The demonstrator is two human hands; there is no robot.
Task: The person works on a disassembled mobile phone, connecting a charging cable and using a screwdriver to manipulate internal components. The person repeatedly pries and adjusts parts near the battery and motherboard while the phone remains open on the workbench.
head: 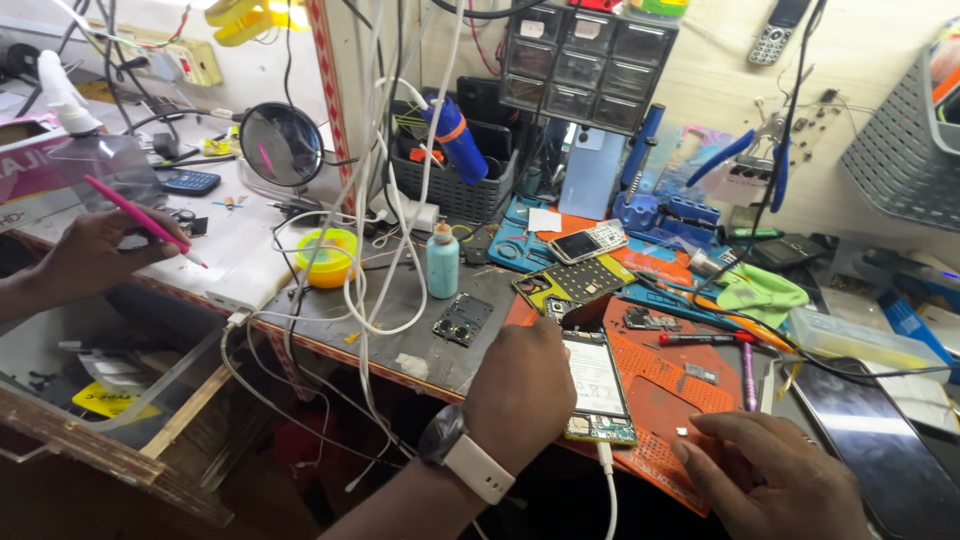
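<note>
Opened phone (596,385) is lying on the orange work mat (660,390), its back off and board showing. I am pressing my left hand (520,390) down on its upper left corner, fingers curled; whether they are pinching anything I cannot tell. My right hand (770,470) is resting open on the mat, right of the phone, holding nothing. I judge disassembly is underway; next calls for the red screwdriver (705,339) beyond the phone.
</note>
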